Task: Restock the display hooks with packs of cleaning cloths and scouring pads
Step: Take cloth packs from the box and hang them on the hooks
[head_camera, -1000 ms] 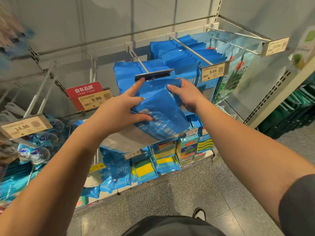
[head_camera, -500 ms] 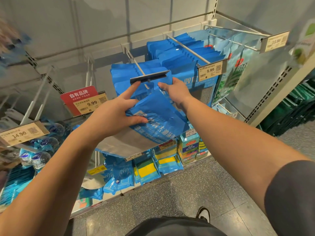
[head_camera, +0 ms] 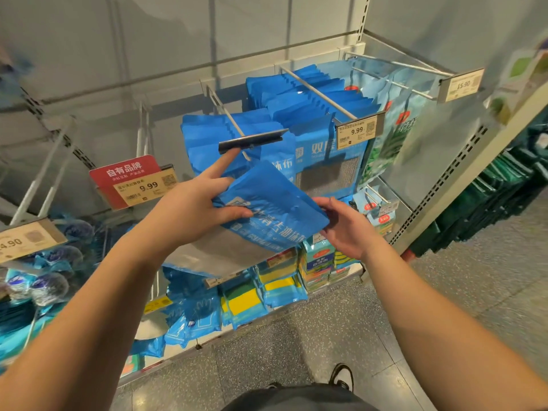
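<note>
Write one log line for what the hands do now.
left hand: holds blue pack | right hand: at pack edge | hook: pack not hung

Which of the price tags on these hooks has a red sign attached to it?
The 9.99 tag on the left, on the bare hook. A red sign tops it; the other 9.99 tag and the 15.90 tag are plain.

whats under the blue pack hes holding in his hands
Under the top blue pack lie more packs in the left hand: another blue edge and a silvery pack back. How many are stacked is hidden. The right hand touches the top pack's edge.
</note>
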Available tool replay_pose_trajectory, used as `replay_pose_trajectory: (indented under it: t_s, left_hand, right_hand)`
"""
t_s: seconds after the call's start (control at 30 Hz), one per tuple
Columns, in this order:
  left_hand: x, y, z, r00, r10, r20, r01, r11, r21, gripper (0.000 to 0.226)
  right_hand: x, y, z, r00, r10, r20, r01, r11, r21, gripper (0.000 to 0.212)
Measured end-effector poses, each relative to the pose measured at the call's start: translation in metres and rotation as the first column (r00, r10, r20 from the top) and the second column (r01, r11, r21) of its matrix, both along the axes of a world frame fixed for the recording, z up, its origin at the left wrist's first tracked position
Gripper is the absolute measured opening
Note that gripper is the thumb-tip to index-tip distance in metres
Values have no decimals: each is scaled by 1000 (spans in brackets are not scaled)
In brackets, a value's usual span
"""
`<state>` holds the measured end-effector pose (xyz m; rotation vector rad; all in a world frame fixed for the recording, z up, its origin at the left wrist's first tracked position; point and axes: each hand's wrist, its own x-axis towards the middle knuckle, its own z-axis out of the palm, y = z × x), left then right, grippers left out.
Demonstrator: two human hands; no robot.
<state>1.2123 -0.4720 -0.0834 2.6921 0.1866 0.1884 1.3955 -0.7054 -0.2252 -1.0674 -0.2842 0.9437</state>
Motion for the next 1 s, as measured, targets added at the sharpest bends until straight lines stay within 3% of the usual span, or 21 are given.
replay_pose_trajectory:
  t_s: [0.07, 0.17, 0.23, 0.33, 0.57, 0.7, 0.8, 0.87, 0.93, 1.0]
  left_hand:
    - [1, -1, -2, 1000, 2, 8, -2, 1000, 4, 44]
    - [1, 0, -3, 1000, -10, 3, 10, 1000, -13, 38]
    - [0, -1, -1, 1000, -23, 3, 23, 999, -33, 30]
    - [1, 2, -5, 1000, -23, 6, 24, 998, -55, 40]
    - [2, 6, -10, 1000, 0, 25, 4, 985, -170, 66]
    - [2, 16, -12, 999, 12, 30, -7, 988, -154, 61]
    - [0, 15, -11, 1000, 3, 4, -3, 990, -139, 66]
    - [-1, 11, -8, 999, -39, -24, 36, 993, -113, 53]
    - [-2, 8, -4, 995, -76, -66, 70, 994, -88, 30]
    - [-2, 7, 0, 990, -83, -111, 75, 994, -80, 25]
  right_hand:
    - [-2, -3, -6, 992, 92, -91, -88, 995, 43, 40]
    - [-1, -2, -8, 991, 130, -28, -130, 992, -2, 56]
    - [1, -2, -4, 991, 126, 46, -124, 991, -39, 51]
    - [5, -2, 6, 994, 34, 106, -27, 997, -67, 31]
    - [19, 6, 40, 965, -136, 224, 147, 989, -34, 25]
    - [33, 0, 58, 932, -253, 260, 263, 965, -3, 24]
    - [45, -2, 65, 855, -115, 506, 237, 954, -183, 23]
    - [48, 1, 69, 776, 13, 631, 242, 917, -317, 27]
    - [49, 7, 73, 754, 42, 655, 245, 907, -341, 24]
    - [48, 16, 76, 757, 28, 653, 235, 921, -312, 19]
